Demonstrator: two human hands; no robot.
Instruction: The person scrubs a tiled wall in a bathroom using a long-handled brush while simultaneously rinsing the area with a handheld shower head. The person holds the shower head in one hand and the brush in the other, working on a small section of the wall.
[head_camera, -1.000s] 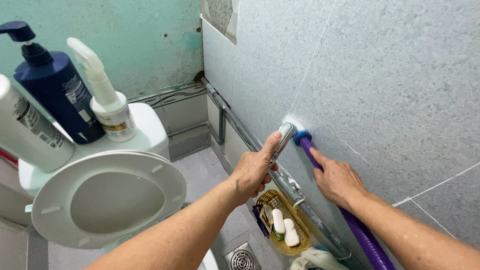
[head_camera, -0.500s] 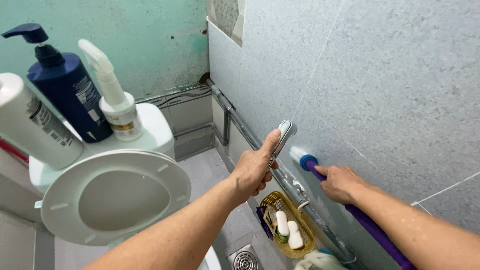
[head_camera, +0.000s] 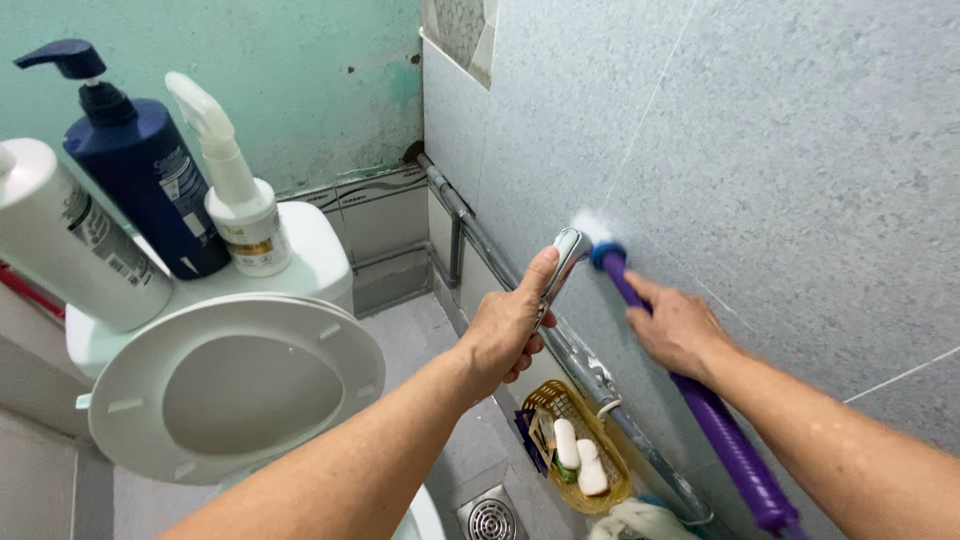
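My left hand (head_camera: 507, 328) grips a chrome spray nozzle (head_camera: 563, 257), thumb on its lever, pointed at the grey tiled wall (head_camera: 760, 170). My right hand (head_camera: 678, 326) holds a purple-handled brush (head_camera: 700, 405) whose white bristle head (head_camera: 592, 228) presses against the wall just right of the nozzle tip. The brush handle runs down past my right forearm to the lower right.
A white toilet with its lid raised (head_camera: 235, 385) stands at left; a dark blue pump bottle (head_camera: 150, 175), a white spray bottle (head_camera: 235, 205) and a white bottle (head_camera: 70, 250) sit on its tank. A metal pipe (head_camera: 560, 345) runs along the wall. Below, a yellow basket (head_camera: 580, 455) and floor drain (head_camera: 490, 518).
The brush head has moved up the wall, from below the nozzle to level with its tip, and my right hand rose with it. My left hand stayed nearly still.
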